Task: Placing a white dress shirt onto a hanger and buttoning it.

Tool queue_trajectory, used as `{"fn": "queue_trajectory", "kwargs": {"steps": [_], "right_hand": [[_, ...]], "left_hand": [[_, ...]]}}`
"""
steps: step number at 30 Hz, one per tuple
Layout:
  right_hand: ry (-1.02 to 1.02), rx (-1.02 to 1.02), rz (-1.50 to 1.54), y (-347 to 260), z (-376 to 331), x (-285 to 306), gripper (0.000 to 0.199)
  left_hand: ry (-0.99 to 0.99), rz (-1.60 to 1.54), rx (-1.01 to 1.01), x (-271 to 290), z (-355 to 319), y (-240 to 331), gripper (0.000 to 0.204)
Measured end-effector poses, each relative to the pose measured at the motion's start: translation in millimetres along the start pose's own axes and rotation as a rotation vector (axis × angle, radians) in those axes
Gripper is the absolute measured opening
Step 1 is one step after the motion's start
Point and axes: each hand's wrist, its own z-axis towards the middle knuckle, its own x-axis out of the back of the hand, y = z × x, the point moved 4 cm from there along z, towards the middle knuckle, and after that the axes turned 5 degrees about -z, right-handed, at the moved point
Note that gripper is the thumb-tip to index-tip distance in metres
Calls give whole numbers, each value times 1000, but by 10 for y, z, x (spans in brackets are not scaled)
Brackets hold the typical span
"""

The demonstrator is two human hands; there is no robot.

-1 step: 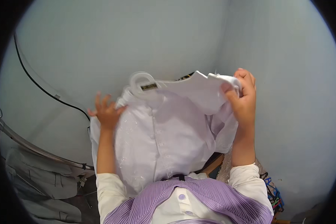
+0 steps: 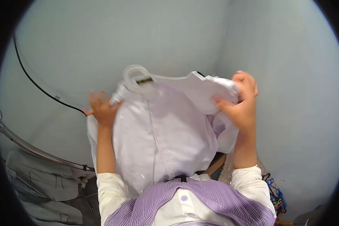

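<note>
A white blouse (image 2: 177, 132) hangs spread out in front of me, with shiny flecks on its left half and a row of small buttons down the middle. Its pale ring-shaped collar (image 2: 136, 71) frames a dark label (image 2: 144, 81). At the blouse's right shoulder, my right hand (image 2: 243, 100) is closed on the white cloth, thumb in front. My left hand (image 2: 103, 107) is open at the left shoulder, fingers spread and thumb side against the fabric. What supports the lower part of the blouse is hidden.
Grey garments (image 2: 41, 177) hang at the lower left below a curved metal rail (image 2: 37, 150). A black cable (image 2: 41, 86) runs down the pale wall (image 2: 139, 34). Tangled coloured hangers or cords (image 2: 277, 197) lie at the lower right.
The collar and upper blouse have shifted a little left and up. Both hands have moved slightly left; the right keeps its hold on the cloth.
</note>
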Motion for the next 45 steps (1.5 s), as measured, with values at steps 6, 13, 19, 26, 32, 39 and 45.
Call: {"fn": "queue_trajectory", "kwargs": {"steps": [6, 13, 19, 26, 32, 39, 45], "right_hand": [[-402, 78, -273, 61, -1035, -1062, 46], [-524, -258, -203, 436, -2203, -1120, 55], [-129, -727, -430, 1331, -3116, -735, 75], [-213, -650, -614, 1969, -3077, -739, 40], [-268, -542, -520, 2260, -2144, 330, 17], [-13, -135, -508, 667, -1879, 637, 18], [-835, -500, 33, 388, -2767, -187, 48]], "left_hand": [[-316, 69, 441, -419, -268, 134, 43], [-416, 92, 491, -820, -1143, 1, 54], [-206, -257, 384, -502, -857, 411, 55], [-1097, -808, -278, -262, -912, 1789, 65], [-775, -688, -226, -481, -970, 1927, 48], [-582, -758, 124, -642, -1136, 1725, 52], [-331, -844, 562, -647, -1009, 1408, 55]]}}
